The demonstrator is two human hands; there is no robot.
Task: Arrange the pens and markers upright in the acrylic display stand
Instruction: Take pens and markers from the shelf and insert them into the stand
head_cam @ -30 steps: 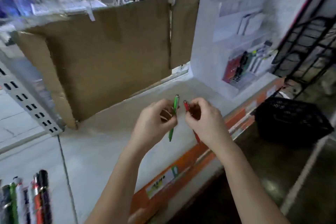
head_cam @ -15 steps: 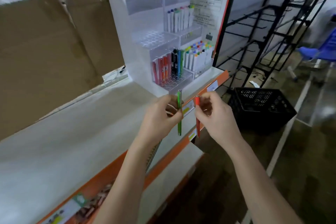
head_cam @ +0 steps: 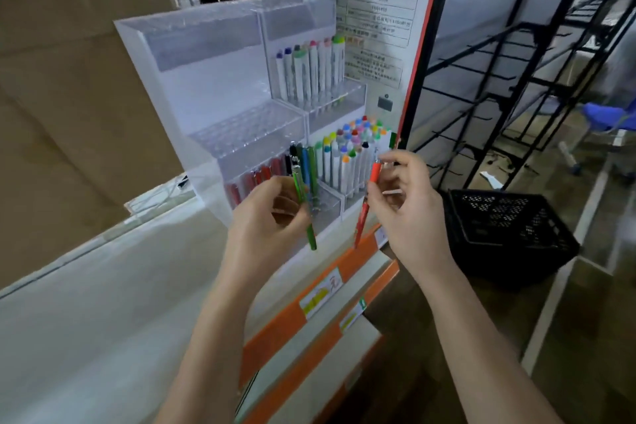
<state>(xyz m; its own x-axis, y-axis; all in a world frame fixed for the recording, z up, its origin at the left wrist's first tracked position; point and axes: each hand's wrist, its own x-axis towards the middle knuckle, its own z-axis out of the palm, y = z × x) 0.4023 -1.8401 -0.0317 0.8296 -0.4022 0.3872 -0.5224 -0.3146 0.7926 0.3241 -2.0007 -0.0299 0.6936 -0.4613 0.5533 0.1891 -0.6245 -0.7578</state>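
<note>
A clear acrylic display stand (head_cam: 206,79) with stepped tiers stands on the white shelf. Its lower left tier holds red, black, blue and green pens (head_cam: 275,165) upright; white markers with coloured caps (head_cam: 347,155) fill the right tiers. My left hand (head_cam: 268,217) pinches a green pen (head_cam: 309,231), held upright just in front of the lower left tier. My right hand (head_cam: 409,213) pinches a red pen (head_cam: 364,210), tip down, in front of the lower right markers.
The white shelf (head_cam: 103,303) has an orange front rail (head_cam: 309,306) with price labels. Brown cardboard (head_cam: 69,113) lines the back left. A black wire rack (head_cam: 516,79) and a black plastic crate (head_cam: 506,234) stand on the right. A printed sign (head_cam: 378,10) hangs behind the stand.
The view has swung right and closer to the stand. Both hands, still holding the green and red pens, have moved up to the stand's lower tiers.
</note>
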